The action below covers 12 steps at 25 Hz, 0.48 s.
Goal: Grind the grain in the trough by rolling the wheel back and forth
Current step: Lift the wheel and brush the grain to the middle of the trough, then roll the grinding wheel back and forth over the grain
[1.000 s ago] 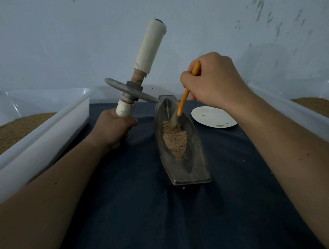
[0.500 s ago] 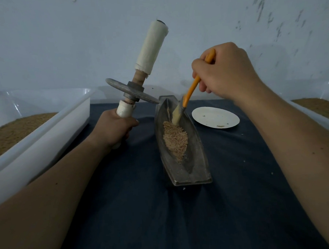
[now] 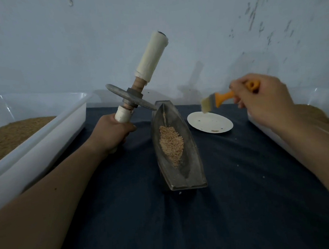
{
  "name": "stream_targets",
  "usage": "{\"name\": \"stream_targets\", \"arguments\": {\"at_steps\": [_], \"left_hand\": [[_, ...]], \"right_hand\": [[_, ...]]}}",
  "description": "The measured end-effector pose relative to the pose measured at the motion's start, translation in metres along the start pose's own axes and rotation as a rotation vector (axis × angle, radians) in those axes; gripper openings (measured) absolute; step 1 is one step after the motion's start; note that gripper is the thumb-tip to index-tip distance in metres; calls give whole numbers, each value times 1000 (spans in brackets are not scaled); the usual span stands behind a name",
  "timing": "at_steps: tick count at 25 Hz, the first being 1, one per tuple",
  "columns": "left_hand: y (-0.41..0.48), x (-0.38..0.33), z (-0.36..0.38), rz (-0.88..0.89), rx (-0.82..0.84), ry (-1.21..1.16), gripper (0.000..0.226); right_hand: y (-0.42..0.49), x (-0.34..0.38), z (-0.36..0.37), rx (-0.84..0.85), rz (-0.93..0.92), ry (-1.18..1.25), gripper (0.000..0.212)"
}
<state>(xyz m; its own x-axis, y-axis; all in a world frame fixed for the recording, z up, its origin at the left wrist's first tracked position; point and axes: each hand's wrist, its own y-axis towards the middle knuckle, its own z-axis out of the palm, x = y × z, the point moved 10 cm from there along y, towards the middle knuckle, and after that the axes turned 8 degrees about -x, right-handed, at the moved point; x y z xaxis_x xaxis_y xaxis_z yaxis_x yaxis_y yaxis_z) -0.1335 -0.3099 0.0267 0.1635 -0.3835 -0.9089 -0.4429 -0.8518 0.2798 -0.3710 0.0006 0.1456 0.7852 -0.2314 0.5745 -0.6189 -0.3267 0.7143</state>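
Bin [image 3: 36,134] of grain on the far left. My left hand [image 3: 112,132] grips the lower handle of the wheel [image 3: 120,93], which is tilted in the air with its rim over the trough [image 3: 190,168] tip, not in it. Grain [image 3: 171,145] is heaped mid-trough and looks partly crushed. My right hand [image 3: 263,98] grips a brush [image 3: 223,97] over the plate [image 3: 203,122]. No rolling right now; I judge more passes are needed.

Now out of trough [image 3: 190,157], above plate [image 3: 209,122]: right hand [image 3: 263,98] with brush [image 3: 220,98].
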Motion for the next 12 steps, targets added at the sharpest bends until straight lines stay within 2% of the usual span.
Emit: {"name": "stream_targets", "arguments": {"at_steps": [3,6,10,12], "left_hand": [[-1,1,1,-4,-6,-3,17],[-2,1,1,-6,-11,11,18],[-1,1,2,-15,-4,13,18],[-1,0,3,-11,-5,16,18]], "right_hand": [[-38,-24,18,188,-182,-190,8],[-65,-48,47,413,-227,-366,35],[-82,-58,61,680,-155,-535,54],[-82,-49,55,686,-98,-530,57]]}}
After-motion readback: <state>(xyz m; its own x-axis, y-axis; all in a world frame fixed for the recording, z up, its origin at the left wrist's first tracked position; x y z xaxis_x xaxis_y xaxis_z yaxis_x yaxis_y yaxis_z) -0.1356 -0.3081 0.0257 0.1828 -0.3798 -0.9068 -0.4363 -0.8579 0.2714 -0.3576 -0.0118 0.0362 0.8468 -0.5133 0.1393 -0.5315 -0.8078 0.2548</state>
